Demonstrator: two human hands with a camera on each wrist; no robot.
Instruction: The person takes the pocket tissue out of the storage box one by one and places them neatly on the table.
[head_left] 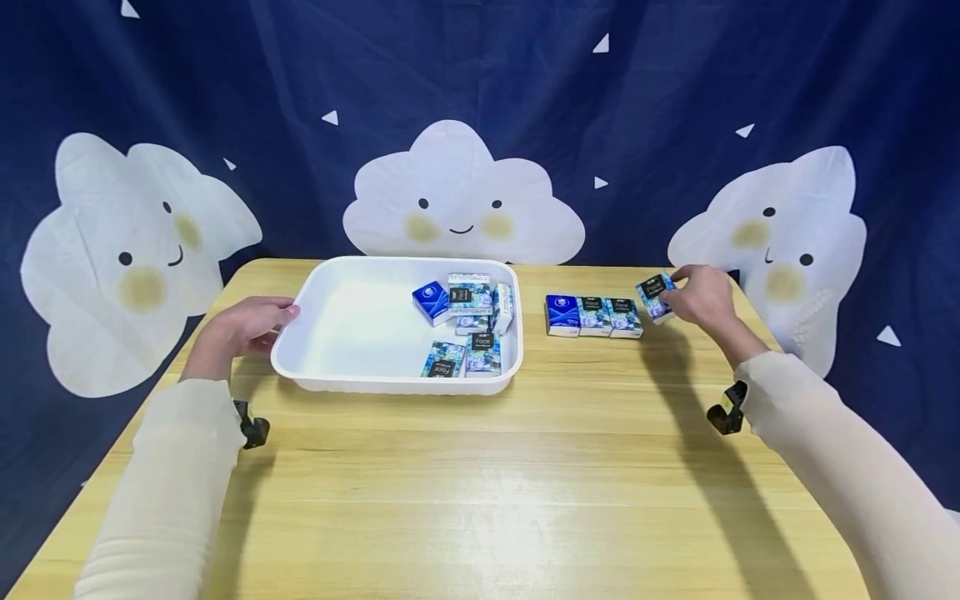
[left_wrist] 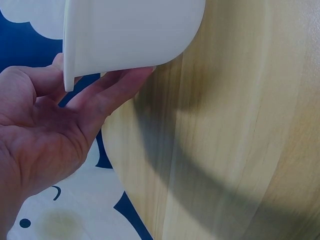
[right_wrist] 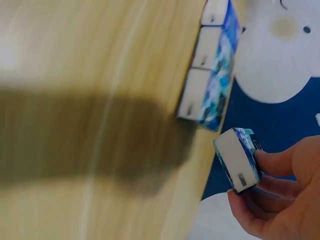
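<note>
A small rectangular tissue pack in blue-green floral wrapping with a black label (head_left: pixel 652 296) is pinched, tilted and raised, between the thumb and fingers of the right hand (head_left: pixel 705 293), near the far right corner of the pale wooden tabletop (head_left: pixel 450 483). Just left of it, a touching row of three packs (head_left: pixel 593 317), one deep blue and two floral, lies near the far edge. Further left along that edge stands a white plastic tray with rounded corners (head_left: pixel 345 321), loose packs (head_left: pixel 483 354) gathered in its right half. The left hand (head_left: pixel 251 323) grips the tray's left end, thumb at the rim, fingers underneath. Behind hangs a navy cloth with white smiling clouds (head_left: pixel 480 67).
</note>
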